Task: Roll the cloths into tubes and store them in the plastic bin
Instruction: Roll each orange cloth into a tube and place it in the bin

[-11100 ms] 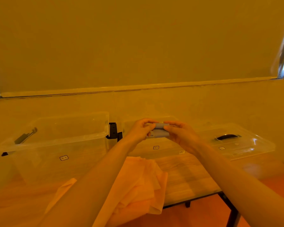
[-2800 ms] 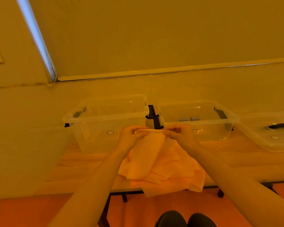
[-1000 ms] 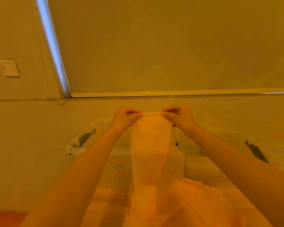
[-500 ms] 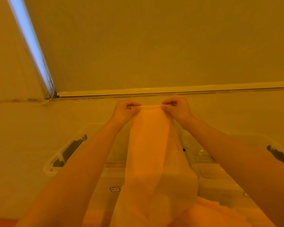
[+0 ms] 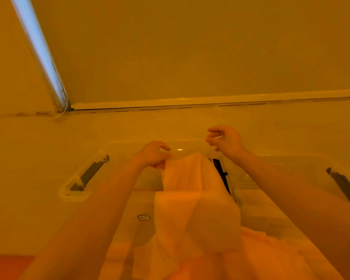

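Note:
A thin pale orange cloth (image 5: 192, 190) hangs in front of me, and my left hand (image 5: 153, 155) pinches its upper left corner. My right hand (image 5: 225, 140) hovers above and to the right of the cloth with loosely curled fingers and holds nothing. The cloth's lower part drapes onto a heap of more orange cloths (image 5: 257, 251) at the bottom. Behind the cloth stand two clear plastic bins side by side: the left bin (image 5: 85, 178) with a dark handle clip, and the right bin (image 5: 287, 178).
Black latches (image 5: 220, 172) sit between the two bins, and another dark clip (image 5: 343, 184) is on the right bin's far end. A pale wall with a ledge rises behind the bins. A bright window strip (image 5: 40, 53) slants at the upper left.
My right hand has let go of the cloth's top edge and moved up and right. The top edge has dropped lower, held only by my left hand.

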